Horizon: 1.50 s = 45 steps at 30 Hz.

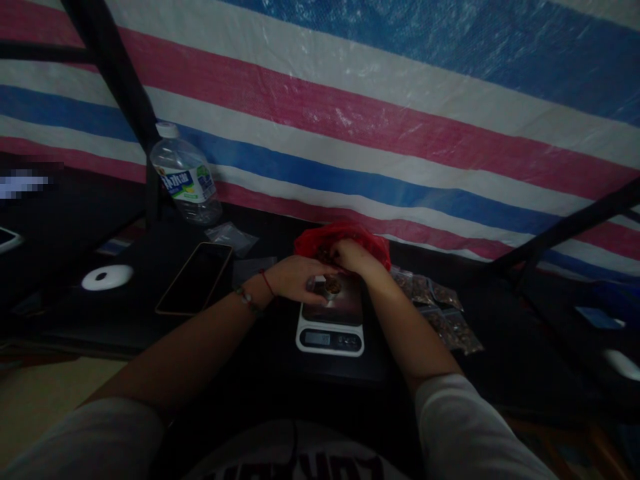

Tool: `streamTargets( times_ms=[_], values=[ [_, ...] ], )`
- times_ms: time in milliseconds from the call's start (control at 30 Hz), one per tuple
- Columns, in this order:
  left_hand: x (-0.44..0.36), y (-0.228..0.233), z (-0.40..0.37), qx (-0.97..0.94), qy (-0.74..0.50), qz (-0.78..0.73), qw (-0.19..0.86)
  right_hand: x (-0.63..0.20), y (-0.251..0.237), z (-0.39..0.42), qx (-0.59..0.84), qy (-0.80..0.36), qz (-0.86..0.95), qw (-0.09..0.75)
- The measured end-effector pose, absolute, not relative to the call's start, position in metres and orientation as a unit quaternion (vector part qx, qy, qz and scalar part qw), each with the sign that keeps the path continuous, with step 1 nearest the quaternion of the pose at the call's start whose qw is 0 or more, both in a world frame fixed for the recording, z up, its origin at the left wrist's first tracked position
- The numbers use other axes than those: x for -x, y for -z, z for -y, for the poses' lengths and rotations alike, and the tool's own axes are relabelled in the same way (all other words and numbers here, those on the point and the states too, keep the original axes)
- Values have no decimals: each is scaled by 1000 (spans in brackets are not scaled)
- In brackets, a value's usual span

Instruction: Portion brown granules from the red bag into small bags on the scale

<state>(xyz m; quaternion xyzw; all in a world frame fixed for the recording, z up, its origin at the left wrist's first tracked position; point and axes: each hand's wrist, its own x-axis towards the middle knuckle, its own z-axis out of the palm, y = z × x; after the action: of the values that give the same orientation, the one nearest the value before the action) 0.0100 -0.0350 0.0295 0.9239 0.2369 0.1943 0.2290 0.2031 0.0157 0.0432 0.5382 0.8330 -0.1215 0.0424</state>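
One left hand (296, 279), thumb apart from fingers; just beyond it, the bag (345, 233), right hand (351, 255) inside, grip hidden.

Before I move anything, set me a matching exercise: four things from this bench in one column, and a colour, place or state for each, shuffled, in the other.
Things:
1. Large bag
2. Digital scale
3. Bottle
4. Gold-edged phone

Descriptions:
A. Lying flat, dark face up
B. Clear, with a white cap
C. Red, with the right hand in its opening
D. White at the front, with the left hand above it

Pairs: 1-C, 2-D, 3-B, 4-A
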Motion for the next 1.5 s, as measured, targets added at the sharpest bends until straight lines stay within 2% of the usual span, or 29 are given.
streamTargets(
  times_ms=[433, 700, 867, 1067, 1333, 1500],
  values=[
    [-7, -25, 30, -921, -202, -240, 230, -207, -35, -22, -536, 88, -840, -3],
    [1, -15, 23, -914, -278, -242, 170, -212, -33, -20, -505, 147, -850, 0],
    [1, 0, 14, -864, -364, -286, 199, -212, -29, -23, -529, 135, -837, 37],
    [0, 5, 10, -845, -375, -300, 234, -210, -35, -21, -539, 110, -835, 36],
    [0, 4, 10, -849, -385, -283, 226, -212, -56, -16, -505, 92, -856, -58],
    [1, 3, 9, -842, -392, -297, 220, -210, -80, 22, -471, 88, -868, -131]
  ],
)
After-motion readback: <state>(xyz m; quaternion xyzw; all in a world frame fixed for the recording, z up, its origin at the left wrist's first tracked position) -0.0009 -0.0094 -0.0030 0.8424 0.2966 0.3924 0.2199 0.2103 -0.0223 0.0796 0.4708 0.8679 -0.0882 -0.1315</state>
